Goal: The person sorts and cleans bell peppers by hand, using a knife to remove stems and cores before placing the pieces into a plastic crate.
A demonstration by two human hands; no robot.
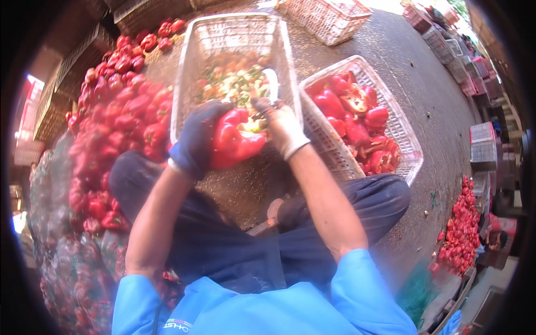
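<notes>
My left hand (198, 134), in a dark blue glove, is closed around a red bell pepper (237, 139). The pepper is cut open on its right side, and its pale inside shows. Beside it, my right hand (282, 125) wears a whitish glove with dark fingertips and grips a curved white tool (272, 84) whose bend points up; its exact kind is unclear. Both hands are over the near end of a white plastic crate (184, 67), which holds green and pale pepper cores and scraps (237, 78).
Whole red peppers (123, 120) are heaped on my left, beside mesh sacks (61, 223). Another crate (405, 131) on my right holds opened red peppers (357, 114). An extra crate (329, 22) stands ahead. More peppers (460, 229) lie far right, below stacked crates (483, 142).
</notes>
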